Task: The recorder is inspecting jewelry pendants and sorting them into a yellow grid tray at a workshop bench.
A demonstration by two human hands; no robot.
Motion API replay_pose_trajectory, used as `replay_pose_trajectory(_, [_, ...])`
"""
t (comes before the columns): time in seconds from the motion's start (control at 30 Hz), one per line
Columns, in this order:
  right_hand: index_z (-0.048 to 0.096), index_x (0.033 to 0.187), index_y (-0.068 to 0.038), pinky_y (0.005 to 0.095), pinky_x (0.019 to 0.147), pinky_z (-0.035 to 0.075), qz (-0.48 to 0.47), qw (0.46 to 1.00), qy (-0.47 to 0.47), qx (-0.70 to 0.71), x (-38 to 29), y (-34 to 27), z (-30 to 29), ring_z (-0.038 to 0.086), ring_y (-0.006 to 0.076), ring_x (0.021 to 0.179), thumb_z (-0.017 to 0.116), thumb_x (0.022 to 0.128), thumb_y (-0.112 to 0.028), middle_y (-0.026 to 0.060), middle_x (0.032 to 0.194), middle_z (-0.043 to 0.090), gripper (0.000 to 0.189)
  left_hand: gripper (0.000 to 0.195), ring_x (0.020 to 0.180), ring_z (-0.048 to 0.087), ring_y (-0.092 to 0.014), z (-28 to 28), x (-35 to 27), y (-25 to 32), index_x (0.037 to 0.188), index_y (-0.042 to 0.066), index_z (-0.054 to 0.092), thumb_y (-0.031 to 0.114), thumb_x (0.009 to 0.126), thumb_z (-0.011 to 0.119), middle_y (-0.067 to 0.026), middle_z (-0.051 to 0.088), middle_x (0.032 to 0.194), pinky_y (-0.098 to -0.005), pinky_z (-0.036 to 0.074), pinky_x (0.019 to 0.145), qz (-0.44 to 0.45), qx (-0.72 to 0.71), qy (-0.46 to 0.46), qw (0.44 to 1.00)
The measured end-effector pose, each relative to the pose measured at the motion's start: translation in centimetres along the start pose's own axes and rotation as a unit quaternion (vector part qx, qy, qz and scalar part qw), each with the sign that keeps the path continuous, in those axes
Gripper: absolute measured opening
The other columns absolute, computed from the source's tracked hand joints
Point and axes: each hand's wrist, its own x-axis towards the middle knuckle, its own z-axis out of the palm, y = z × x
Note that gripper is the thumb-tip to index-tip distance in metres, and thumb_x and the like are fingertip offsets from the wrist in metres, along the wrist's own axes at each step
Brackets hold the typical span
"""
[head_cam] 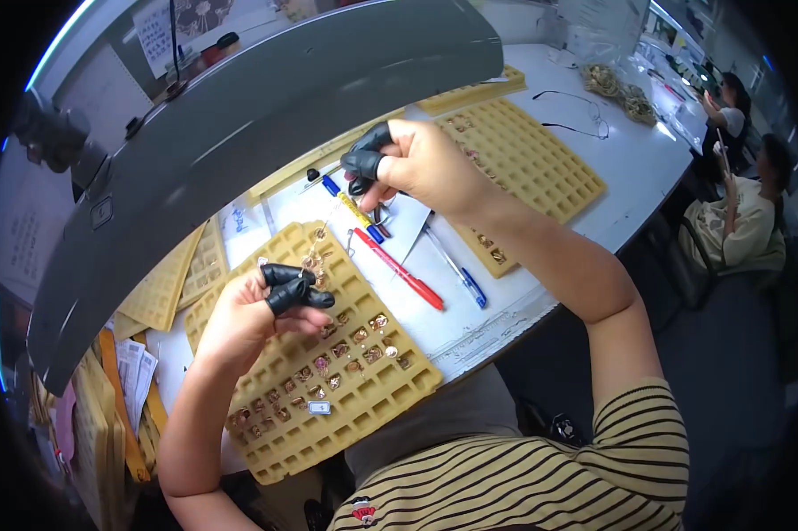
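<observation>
Black finger cots cover fingertips on both hands. My left hand (286, 299) pinches part of a fine gold-coloured chain with small ornaments (317, 255), above a yellow compartment tray (399, 398). Up and to the right, my right hand (379, 162) has its fingers pinched together over the pens; a thin strand seems to run down from it to the ornaments. Many compartments of the tray hold small gold-coloured jewelry pieces (340, 348), some with pink or white parts. A small tag (319, 407) lies on the tray.
A red pen (399, 269), a yellow-blue marker (352, 209) and a blue-capped pen (455, 265) lie between the trays. Another yellow tray (558, 166) and eyeglasses (575, 116) are at right. A large grey lamp hood (272, 99) spans the front. Two people sit far right.
</observation>
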Motion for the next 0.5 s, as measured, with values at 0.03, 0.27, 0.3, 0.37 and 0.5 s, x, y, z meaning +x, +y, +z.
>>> replay_pose_trajectory(0.03, [0.054,0.088,0.003,0.0214,0.056,0.049,0.001,1.0,0.025,0.003,-0.1,0.2,-1.3,0.062,0.0128,0.062,0.049,0.081,-0.004,0.0099,0.078,0.06,0.011,0.017,0.067,0.063,-0.02,0.7,1.2,0.6,0.093,-0.003,0.051,0.009,0.082,0.054,-0.0153,0.061,0.08,-0.029,0.053,0.06,0.021,0.045,0.008,0.999])
replay_pose_trajectory(0.27, [0.055,0.086,0.006,0.0242,0.053,0.049,-0.025,0.969,0.19,-0.155,0.4,0.5,-11.8,0.062,0.015,0.063,0.045,0.075,-0.003,0.0102,0.078,0.062,0.017,0.017,0.065,0.053,-0.008,6.3,12.1,5.4,0.091,0.002,0.061,0.005,0.077,0.052,-0.0041,0.061,0.075,-0.022,0.042,0.061,0.197,0.44,0.079,0.873])
replay_pose_trajectory(0.3, [0.057,0.085,0.005,0.0265,0.055,0.049,-0.02,0.962,0.211,-0.171,0.5,1.1,-13.3,0.062,0.015,0.063,0.047,0.075,-0.007,0.0116,0.078,0.062,0.018,0.019,0.064,0.053,-0.009,6.8,14.7,5.3,0.092,0.002,0.061,0.003,0.076,0.051,-0.0045,0.061,0.074,-0.0215,0.042,0.058,0.215,0.469,0.095,0.851])
replay_pose_trajectory(0.37, [0.057,0.084,0.004,0.0283,0.056,0.048,0.003,0.938,0.23,-0.258,0.6,3.6,-17.1,0.062,0.0152,0.063,0.049,0.074,-0.009,0.0125,0.079,0.063,0.019,0.021,0.06,0.054,-0.009,8.8,19.0,5.3,0.091,0.0,0.061,0.0,0.074,0.049,-0.0055,0.061,0.072,-0.0212,0.042,0.053,0.216,0.446,0.093,0.864])
replay_pose_trajectory(0.5, [0.059,0.082,-0.002,0.0369,0.063,0.046,0.086,0.863,0.26,-0.425,0.6,5.4,-17.8,0.06,0.0253,0.07,0.054,0.071,-0.019,0.0151,0.079,0.061,0.021,0.02,0.062,0.06,-0.013,11.3,24.8,4.5,0.089,-0.005,0.059,-0.005,0.071,0.051,-0.0098,0.062,0.072,-0.0233,0.047,0.056,0.254,0.396,0.079,0.879])
